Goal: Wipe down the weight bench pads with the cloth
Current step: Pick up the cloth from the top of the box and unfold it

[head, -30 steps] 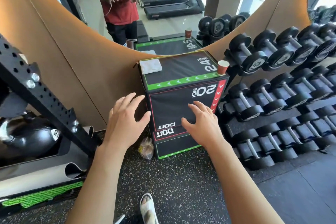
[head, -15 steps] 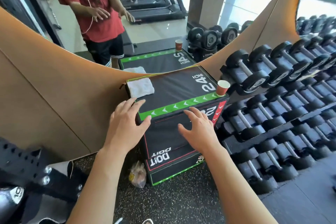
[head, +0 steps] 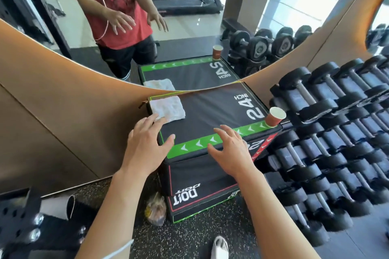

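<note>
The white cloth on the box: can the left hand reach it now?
Probably yes. The left hand is open, its fingertips at the white cloth's near edge, with nothing between.

Left hand (head: 147, 143) covering the near corner of the white cloth (head: 167, 108). Right hand (head: 230, 149) masking part of the plyo box (head: 210, 109) front edge. Shoe (head: 220, 248) cut off at bottom edge.

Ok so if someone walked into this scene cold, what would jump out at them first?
Probably the black padded box marked 24 inch, standing against the mirror, with a folded white cloth on its far left corner and a paper cup on its near right corner. The left hand reaches toward the cloth, fingertips at its edge, while the right hand hovers open over the green stripe. Dumbbells fill the rack to the right.
</note>
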A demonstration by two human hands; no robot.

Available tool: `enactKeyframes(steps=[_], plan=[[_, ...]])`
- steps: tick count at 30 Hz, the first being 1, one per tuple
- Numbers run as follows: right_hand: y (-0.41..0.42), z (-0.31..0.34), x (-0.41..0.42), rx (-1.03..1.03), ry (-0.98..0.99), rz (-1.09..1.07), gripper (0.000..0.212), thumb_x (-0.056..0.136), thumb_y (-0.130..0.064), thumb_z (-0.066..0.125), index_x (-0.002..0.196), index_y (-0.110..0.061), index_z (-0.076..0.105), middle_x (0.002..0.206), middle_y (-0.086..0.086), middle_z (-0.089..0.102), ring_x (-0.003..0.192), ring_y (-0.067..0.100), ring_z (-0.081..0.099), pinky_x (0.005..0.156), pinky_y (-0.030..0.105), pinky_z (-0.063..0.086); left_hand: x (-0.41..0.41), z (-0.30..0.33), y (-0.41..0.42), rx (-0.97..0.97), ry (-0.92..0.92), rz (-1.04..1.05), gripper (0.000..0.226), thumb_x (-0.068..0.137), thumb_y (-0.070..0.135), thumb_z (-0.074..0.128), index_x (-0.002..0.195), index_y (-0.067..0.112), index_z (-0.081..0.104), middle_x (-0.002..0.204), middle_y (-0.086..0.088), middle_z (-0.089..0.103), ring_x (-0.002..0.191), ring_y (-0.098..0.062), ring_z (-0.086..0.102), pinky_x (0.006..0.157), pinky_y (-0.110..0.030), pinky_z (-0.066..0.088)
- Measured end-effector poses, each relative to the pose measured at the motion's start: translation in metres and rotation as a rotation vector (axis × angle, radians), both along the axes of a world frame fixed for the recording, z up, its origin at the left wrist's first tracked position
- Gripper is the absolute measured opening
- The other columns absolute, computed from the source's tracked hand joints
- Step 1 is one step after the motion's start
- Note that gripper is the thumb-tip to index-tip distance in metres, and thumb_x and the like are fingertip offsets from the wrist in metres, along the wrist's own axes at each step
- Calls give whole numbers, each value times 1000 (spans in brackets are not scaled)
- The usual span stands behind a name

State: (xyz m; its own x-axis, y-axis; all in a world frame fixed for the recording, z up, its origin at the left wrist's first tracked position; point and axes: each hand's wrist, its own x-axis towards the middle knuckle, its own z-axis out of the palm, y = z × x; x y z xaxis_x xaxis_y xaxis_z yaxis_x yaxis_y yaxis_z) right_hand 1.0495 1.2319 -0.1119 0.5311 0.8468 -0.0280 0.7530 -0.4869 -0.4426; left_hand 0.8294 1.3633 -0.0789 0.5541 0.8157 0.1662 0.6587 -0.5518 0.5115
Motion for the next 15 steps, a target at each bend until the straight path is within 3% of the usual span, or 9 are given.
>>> enactKeyframes(steps=[15], plan=[[139,-48,111,-24,90,297,64,94,-55,58,152,-30,46,164,-9,34,151,20,27,119,48,28,82,-34,50,-32,69,265,55,99,40,65,151,26,54,159,-1,47,148,-26,38,119,-53,36]])
